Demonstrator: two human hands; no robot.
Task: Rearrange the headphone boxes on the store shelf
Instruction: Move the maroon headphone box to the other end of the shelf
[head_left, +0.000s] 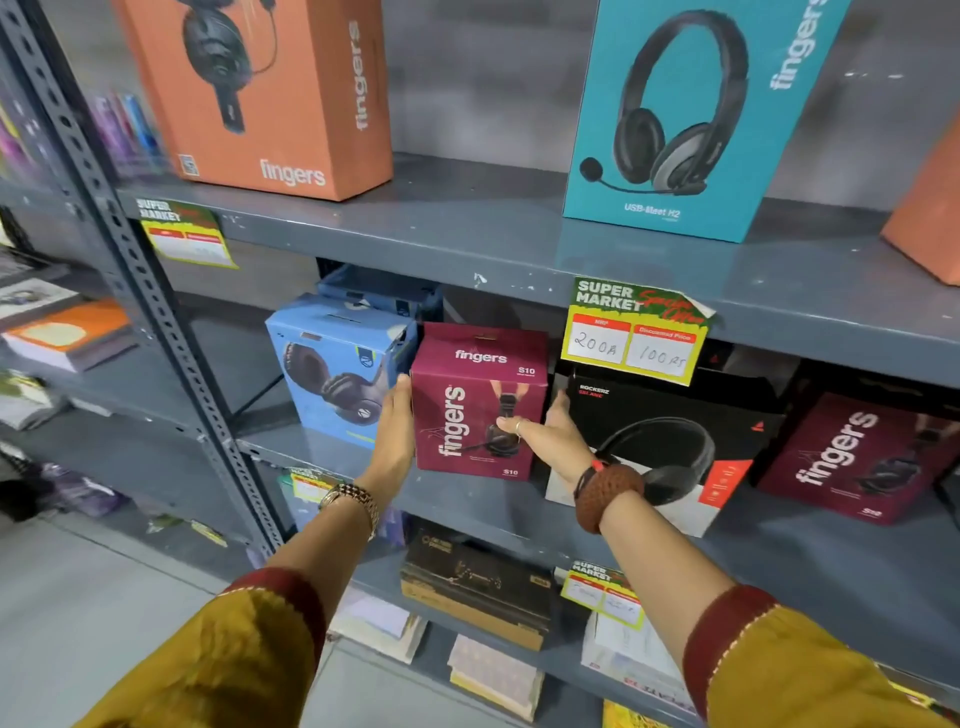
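A maroon headphone box (478, 384) stands on the middle shelf (467, 499) between a light blue headphone box (332, 358) and a black headphone box (670, 436). My left hand (397, 431) presses flat against the maroon box's left side. My right hand (545, 434) holds its right side, thumb across the front. A second maroon box (852, 457) stands further right. On the upper shelf (519, 239) stand an orange box (270, 88) and a teal box (691, 114).
A yellow price tag (636, 332) hangs from the upper shelf's edge above the black box. Another blue box (379, 291) sits behind the light blue one. A dark box (478, 587) and books lie on the lower shelf. A perforated steel upright (135, 270) stands left.
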